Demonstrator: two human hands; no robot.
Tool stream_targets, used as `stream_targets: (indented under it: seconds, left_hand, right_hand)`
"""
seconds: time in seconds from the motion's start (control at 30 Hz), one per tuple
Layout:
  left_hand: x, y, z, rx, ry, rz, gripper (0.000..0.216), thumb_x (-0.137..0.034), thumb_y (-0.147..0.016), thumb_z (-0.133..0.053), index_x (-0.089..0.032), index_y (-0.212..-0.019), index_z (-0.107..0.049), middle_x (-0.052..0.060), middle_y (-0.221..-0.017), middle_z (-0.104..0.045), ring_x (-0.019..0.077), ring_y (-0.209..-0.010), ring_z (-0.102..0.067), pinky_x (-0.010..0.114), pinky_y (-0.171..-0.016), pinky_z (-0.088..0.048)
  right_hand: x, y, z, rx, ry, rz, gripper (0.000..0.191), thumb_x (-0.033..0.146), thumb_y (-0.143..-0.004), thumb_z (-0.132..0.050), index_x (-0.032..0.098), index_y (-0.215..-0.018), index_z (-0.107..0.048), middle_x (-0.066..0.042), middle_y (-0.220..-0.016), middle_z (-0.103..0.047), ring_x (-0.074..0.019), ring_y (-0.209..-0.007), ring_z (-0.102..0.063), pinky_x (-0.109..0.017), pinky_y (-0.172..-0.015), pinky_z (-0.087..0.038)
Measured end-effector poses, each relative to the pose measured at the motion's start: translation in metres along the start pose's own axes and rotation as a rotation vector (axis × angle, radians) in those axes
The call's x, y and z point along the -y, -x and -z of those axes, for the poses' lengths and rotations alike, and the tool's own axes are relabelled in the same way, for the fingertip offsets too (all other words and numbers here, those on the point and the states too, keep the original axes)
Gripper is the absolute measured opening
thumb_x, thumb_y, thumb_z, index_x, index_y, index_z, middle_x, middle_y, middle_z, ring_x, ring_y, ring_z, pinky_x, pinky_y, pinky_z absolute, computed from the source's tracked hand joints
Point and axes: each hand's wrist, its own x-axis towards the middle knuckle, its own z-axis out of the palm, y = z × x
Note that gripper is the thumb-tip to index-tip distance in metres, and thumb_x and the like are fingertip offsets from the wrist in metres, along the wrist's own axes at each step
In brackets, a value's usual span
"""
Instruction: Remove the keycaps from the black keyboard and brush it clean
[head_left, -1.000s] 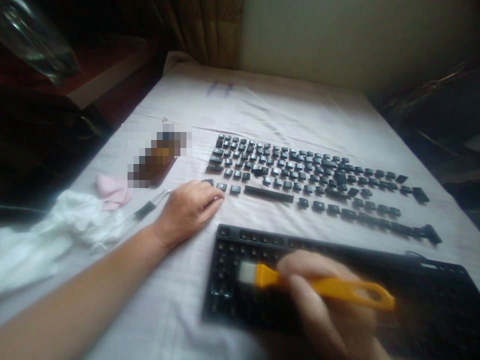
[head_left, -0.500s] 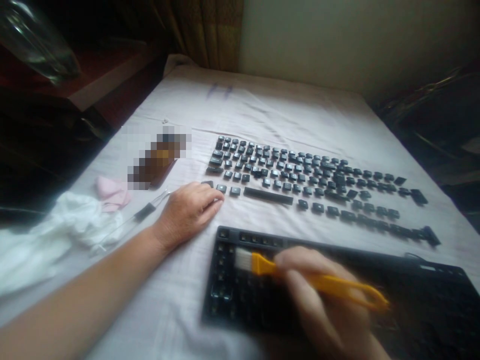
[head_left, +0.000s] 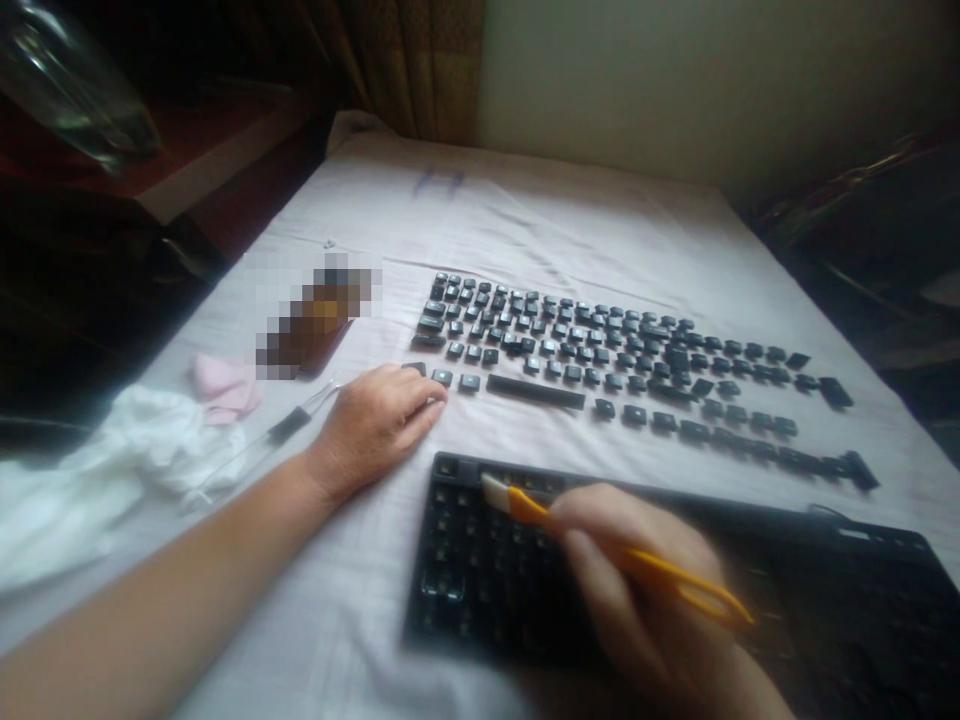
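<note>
My right hand (head_left: pixel 652 570) is closed round a brush (head_left: pixel 536 508) with a yellow-orange handle and pale bristles. The bristles are over the upper left of a black keyboard (head_left: pixel 465 600) whose keycaps are off, near its top rows. Much of the keyboard is hidden under this hand or dark and blurred. On the sheet beyond the keyboard's left corner rests my left hand (head_left: pixel 382 420), holding nothing visible, its fingers loosely bent and slightly apart. Its fingertips are beside the nearest of the loose black keycaps (head_left: pixel 577 350), which lie in rows in keyboard order; the long spacebar (head_left: pixel 535 391) is among them.
A wire tool with a dark handle (head_left: pixel 289 427) lies left of my left hand, near a pink cloth (head_left: pixel 225 385) and a crumpled white cloth (head_left: pixel 142 450). Behind them is a pixelated brown item (head_left: pixel 319 350). A clear bottle (head_left: pixel 75 90) is at upper left.
The brush has moved up towards the keyboard's top edge and its bristles have tilted. My right hand has shifted slightly with it. My left hand stays in place.
</note>
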Motion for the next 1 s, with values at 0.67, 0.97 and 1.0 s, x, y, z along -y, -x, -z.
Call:
stream_targets:
  seconds: [0.67, 0.97, 1.0]
  left_hand:
    - [-0.0021, -0.0008, -0.0001, 0.015, 0.012, 0.017, 0.017, -0.03, -0.095, -0.052, -0.022, -0.095, -0.067, 0.0, -0.087, -0.069, 0.016, -0.084, -0.062, 0.03, -0.078, -0.046]
    - [-0.0006, 0.0, 0.0004, 0.014, -0.008, 0.003, 0.015, -0.03, -0.095, -0.053, -0.023, -0.096, -0.067, 0.0, -0.088, -0.07, 0.0164, -0.084, -0.062, 0.029, -0.077, -0.045]
    - [-0.0008, -0.0002, 0.0003, 0.014, -0.008, 0.002, 0.015, -0.029, -0.095, -0.053, -0.023, -0.096, -0.067, 0.0, -0.088, -0.07, 0.0162, -0.083, -0.062, 0.029, -0.077, -0.045]
  right_hand:
    - [-0.0006, 0.0025, 0.0016, 0.033, -0.072, -0.046, 0.016, 0.009, -0.091, -0.049, 0.02, -0.093, -0.061, -0.002, -0.075, -0.072, -0.0163, -0.063, -0.071, -0.025, -0.058, -0.057]
    - [-0.0015, 0.0023, -0.0011, 0.034, -0.068, -0.056, 0.016, 0.008, -0.091, -0.05, 0.02, -0.09, -0.061, -0.002, -0.072, -0.071, -0.0164, -0.06, -0.07, -0.026, -0.056, -0.056]
    - [-0.0013, 0.0027, -0.0011, 0.018, -0.085, -0.057, 0.017, 0.008, -0.091, -0.049, 0.02, -0.09, -0.061, -0.001, -0.072, -0.071, -0.0162, -0.06, -0.07, -0.025, -0.055, -0.056]
